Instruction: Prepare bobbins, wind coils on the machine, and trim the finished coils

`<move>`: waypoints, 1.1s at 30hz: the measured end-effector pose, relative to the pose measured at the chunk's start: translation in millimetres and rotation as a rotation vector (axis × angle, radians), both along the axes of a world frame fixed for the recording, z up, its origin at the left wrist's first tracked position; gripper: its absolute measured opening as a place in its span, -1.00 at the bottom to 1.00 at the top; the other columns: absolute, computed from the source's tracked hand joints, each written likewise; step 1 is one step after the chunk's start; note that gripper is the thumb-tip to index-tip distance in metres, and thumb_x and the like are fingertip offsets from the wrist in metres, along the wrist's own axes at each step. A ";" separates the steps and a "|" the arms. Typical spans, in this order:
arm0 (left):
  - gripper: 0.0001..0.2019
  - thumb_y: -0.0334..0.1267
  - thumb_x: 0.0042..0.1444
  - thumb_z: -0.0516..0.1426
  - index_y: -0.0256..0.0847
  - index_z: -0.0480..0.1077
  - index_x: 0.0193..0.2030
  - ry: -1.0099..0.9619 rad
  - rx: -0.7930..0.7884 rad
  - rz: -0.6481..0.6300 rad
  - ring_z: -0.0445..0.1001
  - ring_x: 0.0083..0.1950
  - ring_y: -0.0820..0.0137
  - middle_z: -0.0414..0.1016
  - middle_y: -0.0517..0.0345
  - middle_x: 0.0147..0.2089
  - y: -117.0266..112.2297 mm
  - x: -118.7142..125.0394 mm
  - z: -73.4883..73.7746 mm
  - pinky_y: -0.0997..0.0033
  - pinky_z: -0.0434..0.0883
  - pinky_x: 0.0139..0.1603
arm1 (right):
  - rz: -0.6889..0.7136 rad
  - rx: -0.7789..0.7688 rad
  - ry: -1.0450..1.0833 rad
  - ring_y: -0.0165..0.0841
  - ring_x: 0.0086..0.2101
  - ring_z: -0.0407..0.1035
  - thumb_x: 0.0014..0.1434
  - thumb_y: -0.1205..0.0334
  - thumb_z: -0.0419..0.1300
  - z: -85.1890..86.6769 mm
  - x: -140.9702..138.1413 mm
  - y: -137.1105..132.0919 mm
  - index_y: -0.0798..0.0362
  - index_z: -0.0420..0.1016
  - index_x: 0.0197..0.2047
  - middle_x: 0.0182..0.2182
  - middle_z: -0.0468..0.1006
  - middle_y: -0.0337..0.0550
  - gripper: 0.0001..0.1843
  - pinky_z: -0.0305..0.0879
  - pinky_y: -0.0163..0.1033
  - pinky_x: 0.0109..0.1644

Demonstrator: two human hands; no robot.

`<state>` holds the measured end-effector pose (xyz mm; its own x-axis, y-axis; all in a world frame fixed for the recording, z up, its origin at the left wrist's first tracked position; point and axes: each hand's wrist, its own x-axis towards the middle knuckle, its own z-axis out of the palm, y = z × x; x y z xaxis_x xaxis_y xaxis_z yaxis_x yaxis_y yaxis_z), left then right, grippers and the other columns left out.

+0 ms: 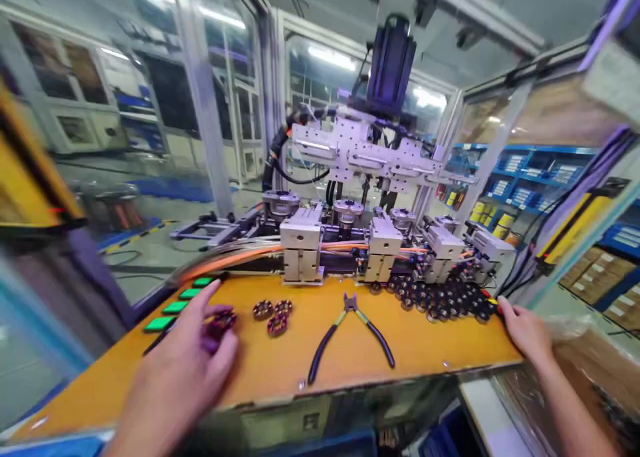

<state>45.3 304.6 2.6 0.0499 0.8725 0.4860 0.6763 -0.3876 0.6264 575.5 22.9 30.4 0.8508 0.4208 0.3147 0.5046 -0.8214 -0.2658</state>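
Observation:
My left hand (193, 360) hovers over the left part of the orange bench top (280, 367), fingers curled round a small dark ring-shaped wound part (221, 321). Three similar ring parts (273, 312) lie just to its right. My right hand (523, 329) rests at the bench's right edge, fingertips touching the end of a pile of several dark ring parts (440, 298); its fingers lie fairly flat and nothing shows inside them.
Blue-handled pliers (350, 334) lie open mid-bench. Green lit buttons (175, 305) line the left edge. A machine with grey clamp blocks (303, 244), orange tubes and a blue motor (391, 64) fills the back. A plastic-lined cardboard box (595, 364) stands right.

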 end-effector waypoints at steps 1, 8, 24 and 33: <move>-0.28 -0.08 0.03 0.05 -0.12 0.14 0.38 0.015 -0.014 -0.006 0.54 -0.39 0.24 0.58 0.13 -0.14 -4.1 4.5 11.3 0.25 0.49 -0.25 | 0.020 0.008 -0.005 -0.13 -0.29 0.53 0.27 -0.29 -0.11 1.1 -4.0 1.8 0.10 0.64 -0.29 -0.32 0.65 0.13 -0.29 0.37 -0.14 -0.27; -0.36 -0.30 0.01 0.13 -0.31 0.22 0.28 -0.110 -0.008 0.004 0.58 -0.20 0.05 0.60 -0.06 -0.22 -28.1 5.1 48.8 0.10 0.46 -0.06 | 0.093 0.207 0.021 -0.38 -0.31 0.47 0.33 -0.08 0.14 18.3 -36.5 2.1 0.14 0.49 -0.19 -0.30 0.55 -0.16 -0.59 0.46 -0.15 -0.14; -0.34 -0.23 0.11 0.18 -0.20 0.03 0.32 -0.636 0.031 -0.195 0.62 -0.09 0.32 0.55 -0.09 0.03 -181.2 -39.4 25.0 0.26 0.54 0.01 | 1.391 0.696 -0.347 -0.22 0.05 0.43 0.28 0.23 0.18 20.7 -331.5 -1.1 0.01 0.41 0.12 0.02 0.54 -0.01 -0.66 0.45 -0.07 0.13; -0.40 -0.48 0.11 0.23 -0.03 0.25 0.27 -0.657 -0.013 -0.399 0.60 0.00 0.33 0.59 0.04 0.02 -314.9 -61.5 -0.8 0.36 0.57 0.01 | 1.935 0.477 -0.049 -0.26 0.05 0.43 0.28 0.54 0.08 40.5 -396.0 -30.9 0.17 0.34 0.18 0.07 0.51 0.12 -0.59 0.42 -0.19 0.10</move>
<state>-16.2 -10.3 1.8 0.0665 0.8548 0.5146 -0.0264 -0.5140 0.8574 179.5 -8.1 70.9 -0.5603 0.4945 0.6645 0.4862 0.8459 -0.2195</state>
